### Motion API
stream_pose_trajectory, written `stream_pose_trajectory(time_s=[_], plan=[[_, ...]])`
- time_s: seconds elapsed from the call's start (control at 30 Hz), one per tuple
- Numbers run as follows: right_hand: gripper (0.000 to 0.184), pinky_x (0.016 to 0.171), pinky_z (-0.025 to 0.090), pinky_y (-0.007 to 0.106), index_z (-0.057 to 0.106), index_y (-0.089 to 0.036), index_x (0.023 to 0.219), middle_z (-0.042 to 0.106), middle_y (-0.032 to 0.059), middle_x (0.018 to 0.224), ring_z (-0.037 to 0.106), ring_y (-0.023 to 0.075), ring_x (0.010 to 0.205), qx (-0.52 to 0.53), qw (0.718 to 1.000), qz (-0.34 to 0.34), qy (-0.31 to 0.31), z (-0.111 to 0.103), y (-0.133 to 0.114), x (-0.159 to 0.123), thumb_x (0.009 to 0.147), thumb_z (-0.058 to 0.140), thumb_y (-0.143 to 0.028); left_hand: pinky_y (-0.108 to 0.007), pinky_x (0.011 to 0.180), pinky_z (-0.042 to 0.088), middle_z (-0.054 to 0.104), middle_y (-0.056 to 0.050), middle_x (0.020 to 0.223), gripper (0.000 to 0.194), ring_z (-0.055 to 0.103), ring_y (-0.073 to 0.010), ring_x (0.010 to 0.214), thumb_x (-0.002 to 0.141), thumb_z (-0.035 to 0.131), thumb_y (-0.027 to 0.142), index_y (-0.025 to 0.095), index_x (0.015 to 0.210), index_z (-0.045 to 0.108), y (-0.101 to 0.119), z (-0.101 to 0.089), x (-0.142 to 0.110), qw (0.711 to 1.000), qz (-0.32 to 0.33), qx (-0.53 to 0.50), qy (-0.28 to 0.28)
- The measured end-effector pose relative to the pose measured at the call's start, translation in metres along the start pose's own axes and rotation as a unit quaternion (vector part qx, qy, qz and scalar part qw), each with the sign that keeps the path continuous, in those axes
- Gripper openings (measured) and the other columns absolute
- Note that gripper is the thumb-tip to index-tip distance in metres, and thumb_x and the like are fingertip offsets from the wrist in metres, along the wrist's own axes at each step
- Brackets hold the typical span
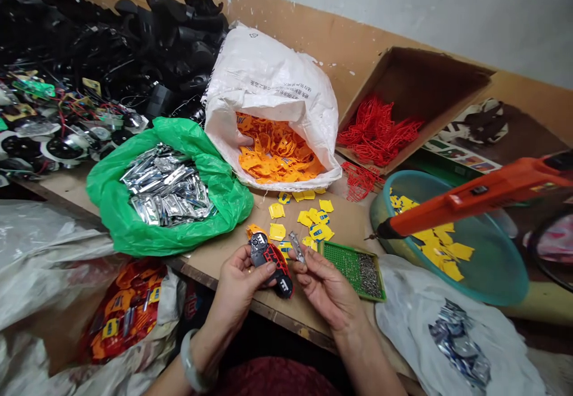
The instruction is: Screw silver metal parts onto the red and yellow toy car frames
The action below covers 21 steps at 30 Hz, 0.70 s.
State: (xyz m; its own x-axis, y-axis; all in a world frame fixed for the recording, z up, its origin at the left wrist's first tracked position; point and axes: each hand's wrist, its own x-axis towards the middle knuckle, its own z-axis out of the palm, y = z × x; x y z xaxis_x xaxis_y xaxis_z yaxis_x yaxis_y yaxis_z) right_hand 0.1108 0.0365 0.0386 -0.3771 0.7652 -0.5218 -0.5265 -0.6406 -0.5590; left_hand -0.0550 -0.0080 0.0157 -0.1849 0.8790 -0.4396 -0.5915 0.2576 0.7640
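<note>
My left hand (237,282) is shut on a black and red plastic part (271,265), its thumb lying across the part. My right hand (324,285) pinches a small silver metal piece (296,247) between thumb and fingers, right beside the plastic part. Just beyond my hands, loose yellow plastic tags (311,223) lie on the wooden table top (233,253). A green tray of small screws (356,271) stands next to my right hand. An orange electric screwdriver (474,196) lies across a teal plastic basin (487,265) to the right, out of reach of neither hand's grip.
A white sack of orange parts (273,74) and a green bag of silver pieces (219,199) stand at the back. Red wire parts fill a cardboard box (447,86). Black parts heap up at the back left. Plastic bags hang over the table's front edge on both sides.
</note>
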Motion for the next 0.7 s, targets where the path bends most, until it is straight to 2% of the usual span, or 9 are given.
stream_pose_trajectory(time_s=[0.1, 0.23, 0.3, 0.4, 0.5, 0.6, 0.7], plan=[[0.042, 0.056, 0.049, 0.015, 0.082, -0.016, 0.092, 0.075, 0.0038, 0.085, 0.057, 0.0066, 0.064, -0.057, 0.996, -0.060, 0.044, 0.005, 0.005, -0.002, 0.055, 0.100, -0.025, -0.022, 0.057, 0.061, 0.076, -0.004, 0.084, 0.048, 0.067, -0.0129, 0.067, 0.059, 0.096, 0.030, 0.012, 0.095, 0.070, 0.001, -0.001, -0.002, 1.000, -0.001, 0.000, 0.001], [0.040, 0.054, 0.047, 0.016, 0.082, -0.016, 0.099, 0.072, 0.0008, 0.072, 0.054, 0.0075, 0.060, -0.141, 0.979, -0.136, 0.066, 0.005, 0.009, -0.002, 0.063, 0.096, -0.027, -0.021, 0.055, 0.060, 0.075, -0.004, 0.083, 0.050, 0.066, -0.0123, 0.066, 0.058, 0.097, 0.031, 0.012, 0.096, 0.070, 0.005, -0.004, -0.006, 1.000, -0.005, 0.004, 0.015], [0.038, 0.055, 0.047, 0.016, 0.081, -0.017, 0.099, 0.074, 0.0025, 0.079, 0.055, 0.0071, 0.062, -0.115, 0.987, -0.105, 0.047, 0.003, 0.009, -0.001, 0.064, 0.095, -0.024, -0.020, 0.054, 0.059, 0.075, -0.005, 0.082, 0.051, 0.066, -0.0120, 0.065, 0.057, 0.097, 0.031, 0.012, 0.095, 0.070, 0.007, -0.007, -0.008, 1.000, -0.008, 0.003, 0.024], [0.035, 0.055, 0.048, 0.016, 0.078, -0.016, 0.098, 0.076, 0.0067, 0.092, 0.058, 0.0078, 0.065, -0.027, 0.999, -0.017, -0.009, -0.001, 0.006, 0.003, 0.066, 0.092, -0.017, -0.019, 0.053, 0.058, 0.075, -0.005, 0.081, 0.051, 0.065, -0.0114, 0.063, 0.055, 0.098, 0.031, 0.011, 0.094, 0.070, 0.008, -0.009, -0.010, 1.000, -0.012, 0.005, 0.025], [0.031, 0.052, 0.048, 0.015, 0.076, -0.014, 0.097, 0.075, 0.0090, 0.094, 0.058, 0.0085, 0.065, 0.026, 0.999, 0.021, -0.036, -0.002, 0.006, 0.005, 0.069, 0.088, -0.011, -0.020, 0.052, 0.057, 0.075, -0.005, 0.081, 0.050, 0.065, -0.0119, 0.063, 0.055, 0.098, 0.031, 0.011, 0.093, 0.071, 0.007, -0.011, -0.011, 1.000, -0.013, 0.009, 0.023], [0.031, 0.054, 0.049, 0.016, 0.077, -0.014, 0.095, 0.076, 0.0088, 0.093, 0.058, 0.0081, 0.065, 0.007, 1.000, 0.007, -0.010, -0.002, 0.008, 0.004, 0.067, 0.090, -0.013, -0.021, 0.054, 0.058, 0.075, -0.005, 0.081, 0.048, 0.065, -0.0127, 0.064, 0.056, 0.097, 0.031, 0.012, 0.092, 0.071, 0.008, -0.012, -0.013, 1.000, -0.011, 0.007, 0.027], [0.034, 0.055, 0.048, 0.019, 0.080, -0.016, 0.098, 0.076, 0.0054, 0.086, 0.058, 0.0088, 0.062, -0.106, 0.991, -0.071, 0.042, -0.002, 0.014, -0.001, 0.067, 0.092, -0.023, -0.022, 0.054, 0.058, 0.075, -0.004, 0.080, 0.047, 0.066, -0.0134, 0.064, 0.056, 0.096, 0.030, 0.013, 0.092, 0.071, 0.011, -0.016, -0.015, 0.999, -0.008, 0.007, 0.032]])
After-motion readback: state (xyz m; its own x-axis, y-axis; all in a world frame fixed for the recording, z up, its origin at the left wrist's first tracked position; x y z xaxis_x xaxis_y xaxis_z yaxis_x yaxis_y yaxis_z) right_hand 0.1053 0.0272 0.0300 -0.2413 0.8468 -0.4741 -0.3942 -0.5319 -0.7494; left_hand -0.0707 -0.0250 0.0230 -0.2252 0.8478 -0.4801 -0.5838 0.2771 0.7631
